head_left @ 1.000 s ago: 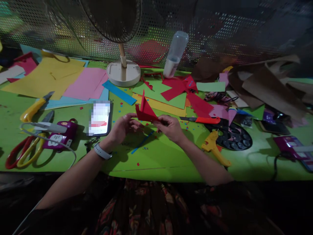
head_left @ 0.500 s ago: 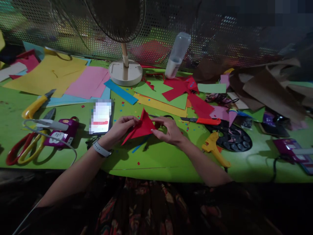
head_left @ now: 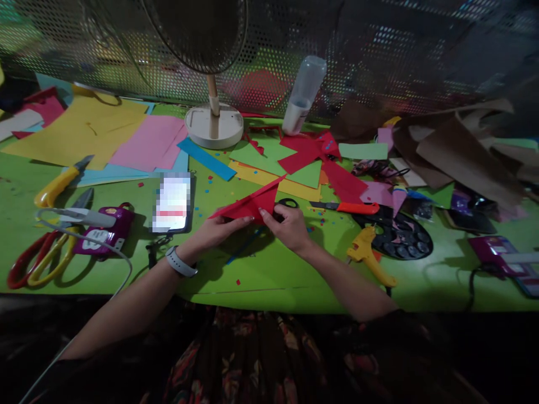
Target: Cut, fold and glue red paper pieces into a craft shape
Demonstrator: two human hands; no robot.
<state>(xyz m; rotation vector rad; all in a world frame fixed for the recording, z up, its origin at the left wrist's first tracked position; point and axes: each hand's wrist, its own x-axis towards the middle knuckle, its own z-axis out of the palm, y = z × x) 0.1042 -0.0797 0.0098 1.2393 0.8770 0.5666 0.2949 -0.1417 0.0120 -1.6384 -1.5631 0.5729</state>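
Note:
Between my two hands is a folded piece of red paper (head_left: 256,203), roughly triangular, with its long tip pointing up and to the right. My left hand (head_left: 217,229) pinches its lower left edge, thumb on the near side. At the right corner my right hand (head_left: 288,224) grips it with thumb in front and fingers behind. A thin blue strip (head_left: 244,247) lies on the green table (head_left: 278,275) under the paper. Just behind my right hand shows a black scissors handle (head_left: 289,203), partly hidden.
Left stand a lit phone (head_left: 172,202), a purple box (head_left: 113,230) with a cable, and large scissors (head_left: 42,258). To the right lie an orange cutter (head_left: 357,208), a yellow glue gun (head_left: 370,255) and a black palette (head_left: 408,238). A fan base (head_left: 214,129) and a bottle (head_left: 298,101) stand behind.
The red paper has turned, its tip swinging from upward to the upper right. My left hand has shifted down and left along its lower edge; the right hand still grips the right side.

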